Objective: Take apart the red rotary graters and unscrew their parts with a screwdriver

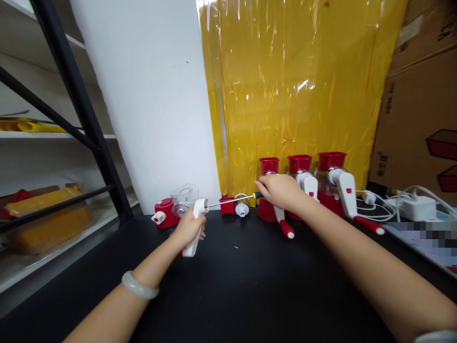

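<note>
Currently a white crank handle [195, 224] is held over the black table [232, 286], fully enclosed at mid-length by the closed fingers of the left hand [187, 229], just in front of a red base with a clear drum [174, 206]. A screwdriver [230, 201] is set with its tip at the handle's top end, its shaft passing over two small loose parts [235, 206], its grip closed in the right hand [282, 190]. Three red assembled grinders [330, 183] are lined up behind that hand, with a white charger [417, 208] further right.
</note>
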The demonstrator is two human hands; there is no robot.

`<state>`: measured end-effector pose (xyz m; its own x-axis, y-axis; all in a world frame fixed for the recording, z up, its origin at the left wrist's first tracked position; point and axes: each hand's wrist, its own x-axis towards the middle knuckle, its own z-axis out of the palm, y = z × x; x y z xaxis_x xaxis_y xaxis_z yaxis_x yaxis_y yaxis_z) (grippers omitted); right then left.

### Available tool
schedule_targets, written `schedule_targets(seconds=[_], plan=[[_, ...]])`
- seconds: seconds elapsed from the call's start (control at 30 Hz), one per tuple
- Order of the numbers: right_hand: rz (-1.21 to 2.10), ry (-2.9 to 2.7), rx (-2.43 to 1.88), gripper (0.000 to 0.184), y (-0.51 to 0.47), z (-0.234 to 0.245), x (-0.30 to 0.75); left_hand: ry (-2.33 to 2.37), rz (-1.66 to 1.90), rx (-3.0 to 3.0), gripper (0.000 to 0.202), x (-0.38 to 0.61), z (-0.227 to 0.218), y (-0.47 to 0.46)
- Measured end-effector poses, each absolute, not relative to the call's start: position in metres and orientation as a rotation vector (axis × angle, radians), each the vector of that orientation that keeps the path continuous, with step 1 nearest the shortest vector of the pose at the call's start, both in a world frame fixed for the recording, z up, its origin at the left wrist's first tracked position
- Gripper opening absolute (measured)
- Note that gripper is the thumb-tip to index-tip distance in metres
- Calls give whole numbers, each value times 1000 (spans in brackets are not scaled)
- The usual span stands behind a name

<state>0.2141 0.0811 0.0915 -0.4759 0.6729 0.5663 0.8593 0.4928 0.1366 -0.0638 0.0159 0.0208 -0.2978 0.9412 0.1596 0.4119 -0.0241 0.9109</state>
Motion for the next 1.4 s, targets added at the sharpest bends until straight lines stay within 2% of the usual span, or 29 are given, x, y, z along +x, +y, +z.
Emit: schedule_targets(seconds=[0.13,0.4,0.47,0.6,0.77,0.97,1.1,1.27,1.4], plan=[[-303,-2419,-1284,53,93,93,225,1850,1267,1595,37,-63,16,17],[139,-2549,-1276,67,99,88,228,1933,1331,1789,34,-71,12,18],[87,-2521,-1315,68,97,88,225,1923,1341,1782,35,-71,12,17],[-262,-2456,-1383,64,91,84,215,1907,1327,1696,36,-67,13,16],[-523,-2401,-1402,63,83,79,200,1892,1359,1537,37,-64,17,17],[-694,-2288,-1236,58,81,69,194,1875,1408,1416,33,-66,17,19],[-811,-2174,-1038,56,84,60,194,1786,1418,1300,23,-66,17,19],[-790,-2095,-1104,49,80,65,193,1668,1414,1253,17,-64,21,15],[-613,-2177,-1339,46,74,81,196,1739,1405,1342,24,-64,22,14]])
